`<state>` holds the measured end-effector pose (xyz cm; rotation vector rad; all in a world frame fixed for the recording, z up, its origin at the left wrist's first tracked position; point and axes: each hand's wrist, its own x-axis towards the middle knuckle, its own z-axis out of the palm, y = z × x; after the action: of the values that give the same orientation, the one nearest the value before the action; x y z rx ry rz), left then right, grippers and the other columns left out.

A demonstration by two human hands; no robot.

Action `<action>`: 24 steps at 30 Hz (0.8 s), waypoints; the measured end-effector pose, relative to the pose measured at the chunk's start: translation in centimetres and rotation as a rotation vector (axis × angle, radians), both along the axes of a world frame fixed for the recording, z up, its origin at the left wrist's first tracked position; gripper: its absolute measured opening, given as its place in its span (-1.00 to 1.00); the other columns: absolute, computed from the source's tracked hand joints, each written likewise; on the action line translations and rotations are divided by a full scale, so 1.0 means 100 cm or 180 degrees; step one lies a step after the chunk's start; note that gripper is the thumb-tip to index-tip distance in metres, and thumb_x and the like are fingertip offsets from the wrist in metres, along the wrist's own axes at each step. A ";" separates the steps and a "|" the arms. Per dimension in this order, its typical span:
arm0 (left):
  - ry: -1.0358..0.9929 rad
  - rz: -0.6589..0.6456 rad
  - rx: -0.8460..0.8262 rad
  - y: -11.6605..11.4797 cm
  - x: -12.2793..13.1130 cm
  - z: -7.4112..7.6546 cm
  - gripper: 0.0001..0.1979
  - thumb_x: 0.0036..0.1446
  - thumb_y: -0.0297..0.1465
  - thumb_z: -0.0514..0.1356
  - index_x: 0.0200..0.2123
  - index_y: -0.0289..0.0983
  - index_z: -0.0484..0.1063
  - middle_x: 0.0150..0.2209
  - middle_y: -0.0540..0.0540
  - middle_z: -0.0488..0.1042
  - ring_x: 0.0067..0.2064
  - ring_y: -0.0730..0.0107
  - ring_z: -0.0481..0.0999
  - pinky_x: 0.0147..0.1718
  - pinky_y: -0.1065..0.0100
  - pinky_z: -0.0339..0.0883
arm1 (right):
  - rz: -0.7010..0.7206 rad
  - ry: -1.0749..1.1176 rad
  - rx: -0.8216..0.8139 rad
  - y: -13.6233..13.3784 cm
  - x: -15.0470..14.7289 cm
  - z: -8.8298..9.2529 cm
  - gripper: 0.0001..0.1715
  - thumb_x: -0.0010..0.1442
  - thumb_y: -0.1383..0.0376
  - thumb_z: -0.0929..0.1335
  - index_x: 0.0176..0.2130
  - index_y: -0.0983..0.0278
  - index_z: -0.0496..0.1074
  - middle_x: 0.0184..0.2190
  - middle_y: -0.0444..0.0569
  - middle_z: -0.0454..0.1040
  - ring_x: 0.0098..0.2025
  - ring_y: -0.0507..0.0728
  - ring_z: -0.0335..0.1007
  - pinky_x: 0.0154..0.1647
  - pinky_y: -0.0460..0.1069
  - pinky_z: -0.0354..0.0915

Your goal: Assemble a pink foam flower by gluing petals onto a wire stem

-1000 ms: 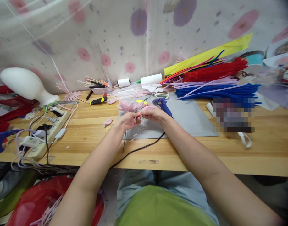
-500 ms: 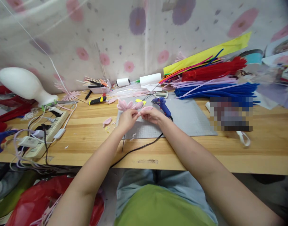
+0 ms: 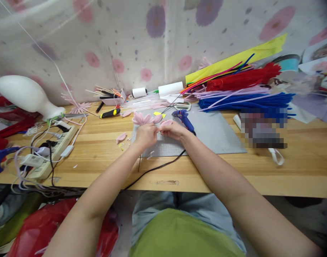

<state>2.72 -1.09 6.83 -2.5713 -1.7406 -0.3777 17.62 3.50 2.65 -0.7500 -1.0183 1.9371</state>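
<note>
My left hand point(image 3: 145, 135) is closed around the base of a pink pipe-cleaner flower point(image 3: 145, 118) whose thin dark stem point(image 3: 139, 162) runs down toward the table's front edge. My right hand point(image 3: 173, 130) pinches a single pink petal point(image 3: 166, 122) right beside the flower, fingertips touching those of the left hand. Both hands hover over a grey cutting mat point(image 3: 211, 134). A blue glue gun point(image 3: 184, 119) lies just behind my right hand, its black cord point(image 3: 158, 167) trailing across the mat to the table edge.
Loose pink petals point(image 3: 121, 137) lie left of the mat. A power strip point(image 3: 49, 151) with tangled cables and a white foam form point(image 3: 26, 95) sit at the left. Bundles of blue point(image 3: 244, 102) and red pipe cleaners point(image 3: 241, 81), white rolls point(image 3: 171, 89) and a utility knife point(image 3: 110, 113) line the back.
Both hands have stayed together at the flower, shifting only slightly; the right hand's petal sits a little closer against the flower head.
</note>
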 end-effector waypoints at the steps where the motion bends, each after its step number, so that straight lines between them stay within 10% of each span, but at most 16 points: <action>1: -0.0116 0.0017 -0.0038 0.001 0.000 0.001 -0.74 0.12 -0.44 0.05 -0.36 -0.32 0.56 -0.29 -0.20 0.55 -0.22 0.22 0.50 -0.26 0.31 0.25 | 0.0060 -0.0007 -0.0017 0.001 0.002 0.000 -0.72 -0.32 0.42 0.52 -0.55 0.36 0.39 -0.63 -0.16 0.43 -0.56 -0.06 0.31 -0.48 -0.13 0.24; 13: -0.1921 0.0719 -0.1186 0.014 -0.005 -0.009 -0.76 0.02 -0.28 0.16 -0.40 -0.32 0.55 -0.47 -0.06 0.56 -0.50 0.45 0.44 -0.48 0.44 0.20 | -0.0396 0.0027 -0.0105 0.000 -0.005 0.004 -0.76 -0.17 0.43 0.47 -0.43 0.31 0.39 -0.55 -0.15 0.45 -0.48 -0.04 0.37 -0.39 -0.12 0.30; 24: -0.1530 0.1328 -0.0928 0.003 0.012 -0.006 -0.77 0.06 -0.30 0.15 -0.43 -0.29 0.58 -0.48 -0.10 0.57 -0.42 0.37 0.50 -0.43 0.40 0.23 | -0.0773 -0.0361 0.0373 0.006 -0.017 -0.007 -0.60 -0.27 0.39 0.47 -0.35 0.25 0.33 -0.55 -0.22 0.42 -0.49 0.00 0.35 -0.37 -0.06 0.28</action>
<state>3.91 -0.78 6.24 -2.3142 -2.6022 -0.8290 15.89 4.14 1.97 -0.8817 -1.0471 1.6293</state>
